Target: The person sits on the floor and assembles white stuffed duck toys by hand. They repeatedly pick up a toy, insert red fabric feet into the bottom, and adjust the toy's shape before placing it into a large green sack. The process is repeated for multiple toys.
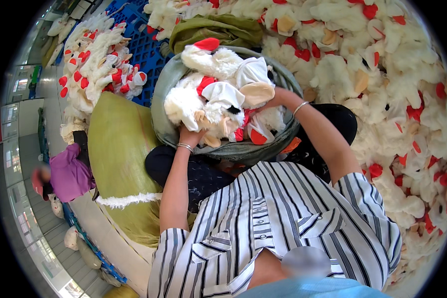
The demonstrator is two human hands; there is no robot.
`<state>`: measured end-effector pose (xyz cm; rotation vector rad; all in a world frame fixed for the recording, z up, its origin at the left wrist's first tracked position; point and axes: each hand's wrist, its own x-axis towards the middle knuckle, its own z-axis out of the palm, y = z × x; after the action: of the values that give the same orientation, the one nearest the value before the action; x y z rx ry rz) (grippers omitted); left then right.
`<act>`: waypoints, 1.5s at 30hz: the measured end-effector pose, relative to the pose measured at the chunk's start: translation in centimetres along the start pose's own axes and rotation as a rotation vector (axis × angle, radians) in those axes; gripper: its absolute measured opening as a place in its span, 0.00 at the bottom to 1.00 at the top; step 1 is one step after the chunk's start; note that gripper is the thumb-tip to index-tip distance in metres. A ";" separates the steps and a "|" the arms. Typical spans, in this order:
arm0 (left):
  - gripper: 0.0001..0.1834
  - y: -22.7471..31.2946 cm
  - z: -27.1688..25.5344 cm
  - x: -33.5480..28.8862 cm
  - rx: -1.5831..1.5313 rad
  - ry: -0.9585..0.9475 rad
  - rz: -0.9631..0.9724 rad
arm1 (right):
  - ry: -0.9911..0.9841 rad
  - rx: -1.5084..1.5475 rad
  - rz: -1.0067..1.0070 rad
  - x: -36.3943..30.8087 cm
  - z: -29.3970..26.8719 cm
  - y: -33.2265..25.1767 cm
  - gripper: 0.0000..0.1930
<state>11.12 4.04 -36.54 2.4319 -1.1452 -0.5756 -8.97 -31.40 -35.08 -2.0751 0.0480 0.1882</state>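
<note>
A grey-green sack [159, 102], its mouth rolled wide between my knees, is heaped with limp white plush toy skins [218, 94] with red and cream patches. My left hand [190, 136] reaches into the near left of the heap, its fingers hidden in the fur. At the right side of the heap my right hand [281, 97] is closed on a plush skin beside a cream ear [257, 93]; its fingertips are partly covered. Both wrists wear bracelets.
Loose plush skins [352, 89] pile high along the right and back. A full yellow-green sack [121, 144] leans at my left, with a folded green sack [216, 32] behind. More skins [102, 64] lie by a blue plastic pallet [134, 37]. A person in purple [72, 171] is far left.
</note>
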 end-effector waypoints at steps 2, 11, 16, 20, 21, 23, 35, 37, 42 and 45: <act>0.48 -0.4 0.6 -0.4 -0.081 -0.004 -0.100 | -0.004 -0.218 0.106 0.8 -3.2 -0.6 0.29; 0.41 0.9 -1.1 0.0 0.073 -0.217 0.036 | 0.036 0.683 0.219 2.8 2.2 16.3 0.16; 0.39 -1.6 -2.8 -1.8 0.166 -0.294 -0.014 | -0.172 0.386 0.448 6.5 -0.9 8.0 0.20; 0.41 2.0 -2.1 1.1 0.006 -0.238 -0.101 | -0.001 0.107 0.177 5.6 1.3 6.7 0.25; 0.41 1.9 -1.8 1.0 -0.089 -0.220 -0.100 | 0.030 0.029 0.094 5.5 1.9 5.8 0.26; 0.38 2.7 0.3 1.2 -0.204 -0.128 -0.094 | 0.103 -0.108 -0.047 4.1 3.1 4.6 0.28; 0.34 3.8 2.6 -3.8 -0.355 -0.211 -0.146 | 0.200 0.512 -0.088 -5.0 1.1 -14.5 0.19; 0.33 3.7 0.8 -4.5 -0.326 -0.177 -0.093 | 0.256 0.305 -0.151 -6.9 -0.2 -16.5 0.17; 0.32 5.1 -5.1 -10.5 -0.191 -0.147 0.007 | 0.267 -0.097 -0.234 -10.9 -3.1 -21.3 0.22; 0.32 5.5 -6.2 -13.9 -0.018 -0.173 0.048 | 0.301 -0.050 -0.194 -12.8 -2.3 -21.7 0.26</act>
<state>2.78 12.87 -25.83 2.3700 -1.2564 -0.7906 -18.85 -23.35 -13.28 -2.1277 0.0248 -0.2442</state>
